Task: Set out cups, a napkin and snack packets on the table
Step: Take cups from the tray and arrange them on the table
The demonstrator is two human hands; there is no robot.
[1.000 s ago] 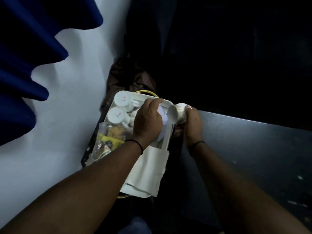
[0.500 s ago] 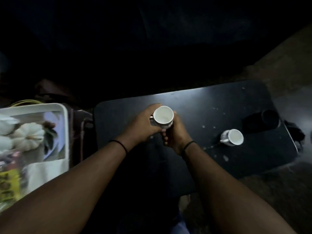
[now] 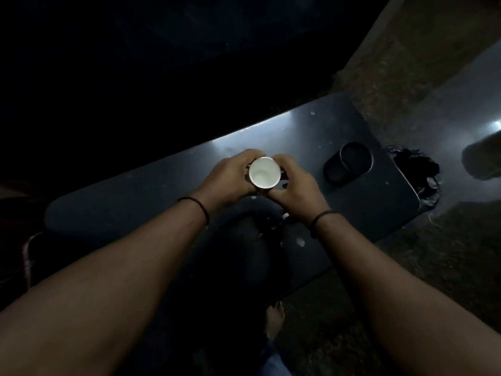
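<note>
A white cup (image 3: 264,172) stands upright with its mouth facing up, over the middle of the dark table (image 3: 141,191). My left hand (image 3: 230,177) curls round its left side and my right hand (image 3: 294,185) curls round its right side, so both hold it. Whether its base touches the tabletop is hidden by my hands. The second white cup seen earlier is not visible; my right hand covers that part of the table. The tray with the napkin and snack packets is out of view.
A dark round container (image 3: 349,164) lies on the table to the right of my hands. Beyond the table's right end sits a crumpled black bag (image 3: 417,172) on the floor. My bare foot (image 3: 273,318) shows below the table's near edge. The room is dim.
The view has swung right, away from the tray. Both hands have carried the white cup from the tray over to the middle of the table, turning it mouth up.
</note>
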